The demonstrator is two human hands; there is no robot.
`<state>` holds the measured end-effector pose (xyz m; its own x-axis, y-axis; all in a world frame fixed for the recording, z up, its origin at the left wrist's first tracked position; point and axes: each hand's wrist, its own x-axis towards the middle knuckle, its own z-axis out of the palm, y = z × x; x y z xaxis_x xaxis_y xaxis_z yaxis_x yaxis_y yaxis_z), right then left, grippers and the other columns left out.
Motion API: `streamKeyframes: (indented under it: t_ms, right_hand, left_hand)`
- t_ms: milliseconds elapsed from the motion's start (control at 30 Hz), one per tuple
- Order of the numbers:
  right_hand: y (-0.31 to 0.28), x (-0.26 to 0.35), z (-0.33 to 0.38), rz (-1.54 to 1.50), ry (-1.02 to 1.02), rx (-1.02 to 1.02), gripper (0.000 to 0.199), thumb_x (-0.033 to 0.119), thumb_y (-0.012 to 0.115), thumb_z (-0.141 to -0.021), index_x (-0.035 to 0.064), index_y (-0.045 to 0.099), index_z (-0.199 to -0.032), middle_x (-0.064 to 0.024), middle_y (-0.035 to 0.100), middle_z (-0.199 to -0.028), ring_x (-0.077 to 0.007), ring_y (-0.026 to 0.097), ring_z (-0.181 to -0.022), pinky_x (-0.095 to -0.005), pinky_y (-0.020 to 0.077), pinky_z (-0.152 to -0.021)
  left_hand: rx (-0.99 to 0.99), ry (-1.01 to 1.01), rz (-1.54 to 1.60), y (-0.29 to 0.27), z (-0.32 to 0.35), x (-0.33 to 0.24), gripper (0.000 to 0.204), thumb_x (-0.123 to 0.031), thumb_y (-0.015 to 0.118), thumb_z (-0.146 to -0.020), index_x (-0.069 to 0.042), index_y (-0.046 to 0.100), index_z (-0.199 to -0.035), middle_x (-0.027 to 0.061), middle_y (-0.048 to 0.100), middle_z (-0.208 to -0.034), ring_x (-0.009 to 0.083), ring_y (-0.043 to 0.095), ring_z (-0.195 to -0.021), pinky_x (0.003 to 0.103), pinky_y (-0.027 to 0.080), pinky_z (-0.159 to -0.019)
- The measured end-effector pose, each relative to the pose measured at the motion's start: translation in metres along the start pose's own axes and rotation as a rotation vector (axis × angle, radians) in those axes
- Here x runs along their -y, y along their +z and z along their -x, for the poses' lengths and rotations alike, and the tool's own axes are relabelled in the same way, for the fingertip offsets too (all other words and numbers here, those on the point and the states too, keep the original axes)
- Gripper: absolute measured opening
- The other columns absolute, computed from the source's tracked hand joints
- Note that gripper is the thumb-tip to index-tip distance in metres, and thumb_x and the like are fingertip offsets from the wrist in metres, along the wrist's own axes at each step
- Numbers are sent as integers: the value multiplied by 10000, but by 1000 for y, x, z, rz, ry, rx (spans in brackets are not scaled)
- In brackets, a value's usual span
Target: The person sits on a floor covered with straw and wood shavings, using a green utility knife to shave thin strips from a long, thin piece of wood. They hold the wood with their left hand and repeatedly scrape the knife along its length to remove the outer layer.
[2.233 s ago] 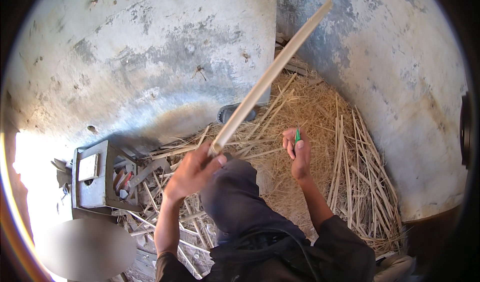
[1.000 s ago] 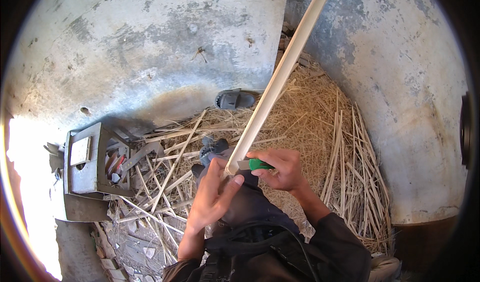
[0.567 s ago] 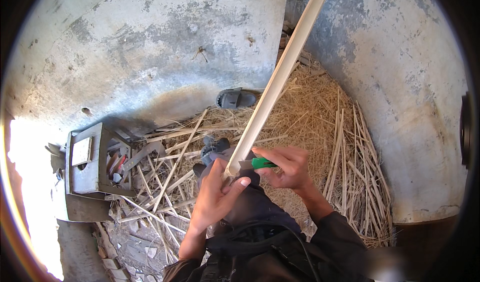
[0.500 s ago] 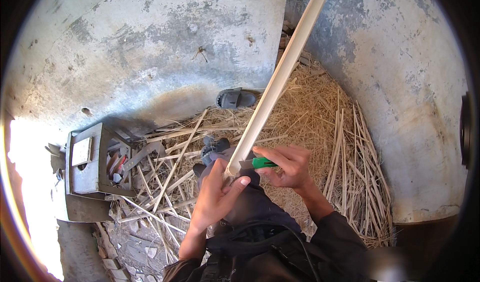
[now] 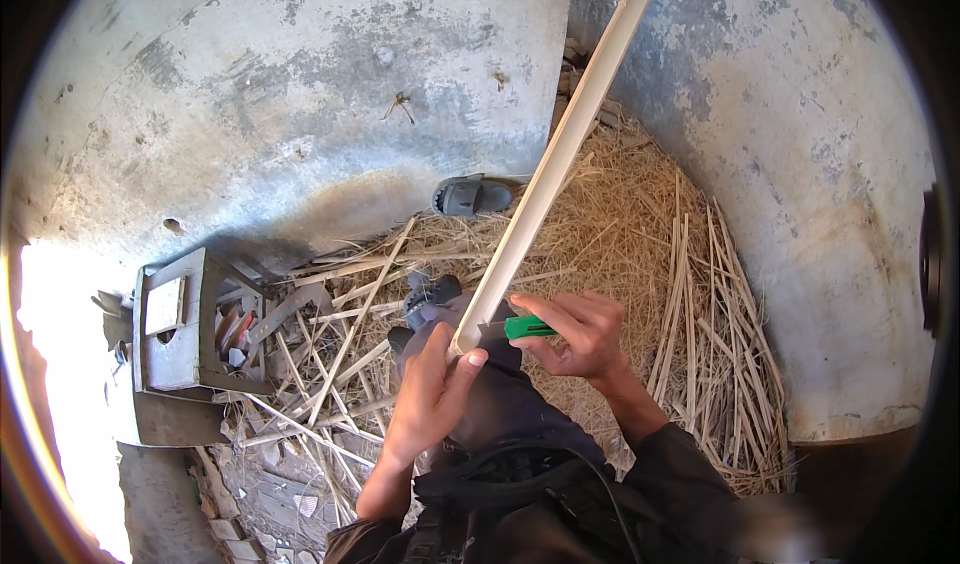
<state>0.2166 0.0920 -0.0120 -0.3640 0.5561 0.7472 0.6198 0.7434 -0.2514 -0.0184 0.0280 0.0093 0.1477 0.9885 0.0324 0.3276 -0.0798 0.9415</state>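
A long, pale split-bamboo strip (image 5: 548, 179) slants from the top of the view down to my lap, its hollow side showing. My left hand (image 5: 430, 394) is closed around its near end, thumb on the right side and fingers partly hidden behind it. In my right hand (image 5: 588, 339) is a knife with a green handle (image 5: 530, 327), gripped between thumb and fingers. Its short, broad blade (image 5: 492, 331) points left and meets the strip just above my left thumb. Whether the edge has bitten into the bamboo cannot be made out.
Thin strips (image 5: 715, 364) lie piled at the right, beside straw-like shavings (image 5: 630, 214). At the left, a wooden box (image 5: 172, 319) holds tools, with a curved saw-like blade (image 5: 290, 314) beside it. A dark sandal (image 5: 472, 196) lies near the worn wall (image 5: 330, 84).
The strip's near end and my left thumb have shifted slightly left. A node now shows near the strip's far end. My right hand and the knife have barely moved.
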Motion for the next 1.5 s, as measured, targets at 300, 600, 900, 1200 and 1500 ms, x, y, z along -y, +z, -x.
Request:
streamKeyframes:
  t_ms: [300, 600, 900, 1200, 1500]
  right_hand:
    - [10, -46, 19, -55, 321, -212, 364, 385, 781, -958, 65, 813, -1128, -18, 760, -794, -124, 608, -539, -293, 465, -514]
    - [-27, -115, 18, -101, 561, -335, 430, 433, 591, -1084, 58, 744, -1229, -10, 622, -730, -72, 487, -574, -293, 378, -493]
    - [2, -33, 17, -359, 487, -120, 311, 309, 669, -1049, 24, 679, -1172, -98, 706, -892, -172, 662, -723, -318, 519, -627]
    - [-3, -8, 10, -443, 328, -60, 312, 274, 760, -988, 23, 681, -1155, -101, 727, -859, -206, 689, -652, -315, 513, -584]
    - [-7, 0, 1, -432, 276, 2, 310, 286, 803, -954, 22, 715, -1093, -108, 758, -895, -247, 763, -746, -333, 584, -652]
  left_hand:
    - [70, -8, -50, -2, 9, 3, 271, -250, 633, -1097, 8, 565, -1048, 83, 547, -698, 137, 487, -643, 344, 410, -582]
    - [194, -120, -15, 0, 39, 15, 276, -253, 681, -1073, -17, 552, -1010, 93, 562, -656, 155, 540, -586, 345, 439, -558]
    - [212, -202, 355, -9, 14, 30, 423, -427, 540, -1132, -37, 566, -968, -20, 474, -644, 55, 439, -531, 225, 376, -486]
    - [485, -234, 1143, -25, -3, 41, 403, -375, 388, -1167, -96, 466, -886, -20, 396, -560, 46, 305, -385, 190, 230, -337]
    - [100, -203, 551, -14, 5, 13, 361, -393, 511, -1131, -62, 525, -987, 1, 488, -689, 49, 428, -521, 216, 360, -478]
